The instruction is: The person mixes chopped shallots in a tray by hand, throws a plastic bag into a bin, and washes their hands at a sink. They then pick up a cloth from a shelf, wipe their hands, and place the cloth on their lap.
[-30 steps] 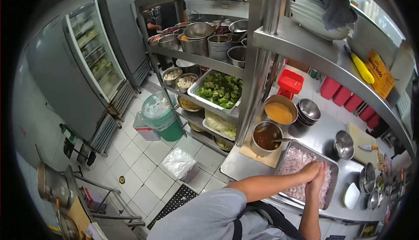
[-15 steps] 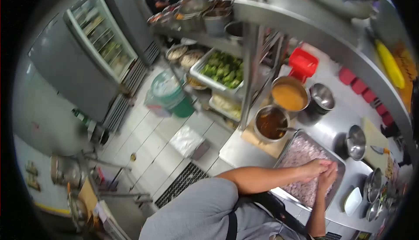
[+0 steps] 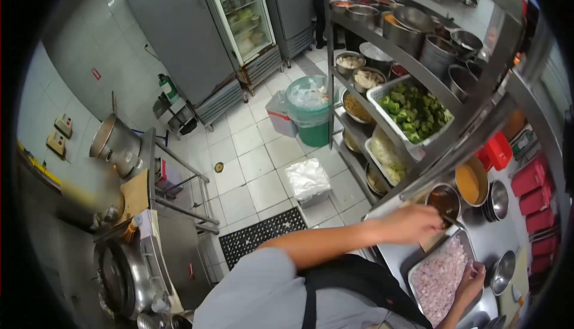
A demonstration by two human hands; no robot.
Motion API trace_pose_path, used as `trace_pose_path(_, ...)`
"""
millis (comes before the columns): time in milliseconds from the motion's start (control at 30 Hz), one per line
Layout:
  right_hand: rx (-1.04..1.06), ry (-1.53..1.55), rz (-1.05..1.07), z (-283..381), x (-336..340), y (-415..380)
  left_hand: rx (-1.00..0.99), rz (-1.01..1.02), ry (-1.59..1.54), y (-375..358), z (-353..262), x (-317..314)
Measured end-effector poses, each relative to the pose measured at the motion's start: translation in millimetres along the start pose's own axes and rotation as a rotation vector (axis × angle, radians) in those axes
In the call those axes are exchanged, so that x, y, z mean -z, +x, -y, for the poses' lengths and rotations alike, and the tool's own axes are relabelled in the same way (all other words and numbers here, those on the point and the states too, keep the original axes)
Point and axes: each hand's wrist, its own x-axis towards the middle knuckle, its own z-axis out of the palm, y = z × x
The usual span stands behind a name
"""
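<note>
Hands no longer clasped over tray (image 3: pixel 418 266). Left hand (image 3: pixel 412 224) reached out, pinching spoon (image 3: pixel 454 221) in sauce pot (image 3: pixel 443 200). Right hand (image 3: pixel 470 278) half-open beside minced meat (image 3: pixel 439 278).

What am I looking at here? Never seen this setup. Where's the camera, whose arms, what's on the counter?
There is no machine: a person wears a fisheye camera on the head, looking down over their own shoulder in a commercial kitchen. The single view bends straight lines.

The left hand reaches to a pot of brown sauce and seems to grip the handle of a ladle standing in it. The right hand rests at the edge of a steel tray of chopped pinkish food; whether it holds anything is unclear.

Also on the steel counter: a pot of orange sauce and stacked steel bowls. The rack beside it carries a basket of broccoli.
</note>
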Motion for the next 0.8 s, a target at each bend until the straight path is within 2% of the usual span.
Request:
trace_pose_path(67, 0.056, 0.225, 0.079, 59.1, -13.7, 0.9, 0.083, -0.266, 0.149, -60.4, 5.5, 90.0)
trace_pose_path(100, 0.089, 0.354, 0.126, 99.3, -24.8, -2.3, 0.278, -0.407, 0.063, -96.0, 1.6, 132.0)
trace_pose_path(133, 0.117, 0.483, 0.172, 143.6, -40.0, -6.7, 0.378, -0.568, 0.16, -136.2, 5.1, 168.5)
trace_pose_path(167, 0.162, 0.499, 0.274, 187.8, -52.5, -13.0, 0.497, -0.78, 0.227, -180.5, 18.3, 195.3)
trace_pose_path(267, 0.394, 0.401, 0.523, 294.2, -93.6, -29.4, 0.721, -1.214, 0.476, -315.7, 35.9, 253.9)
trace_pose_path(367, 0.674, 0.322, 0.664, 371.7, -135.4, -30.4, 0.843, -1.588, 0.312, -451.8, 49.7, 270.2)
trace_pose_path(400, 0.724, 0.265, 0.692, 377.4, -158.1, -29.0, 0.876, -1.631, 0.312, -478.8, 52.5, 278.5)
trace_pose_path(467, 0.612, 0.206, 0.796, 388.6, -200.4, -25.0, 1.002, -1.696, 0.32, -531.3, 41.8, 274.2)
trace_pose_path(567, 0.55, 0.114, 0.932, 392.2, -261.8, -26.0, 1.018, -1.744, 0.361, -560.3, 32.5, 288.2)
trace_pose_path(667, 0.58, 0.031, 1.106, 394.2, -324.5, -30.2, 1.094, -1.719, 0.499, -547.9, 18.9, 308.7)
trace_pose_path(800, 0.605, -0.077, 1.19, 388.8, -398.8, -35.2, 1.239, -1.571, 0.767, -549.2, 13.9, 343.4)
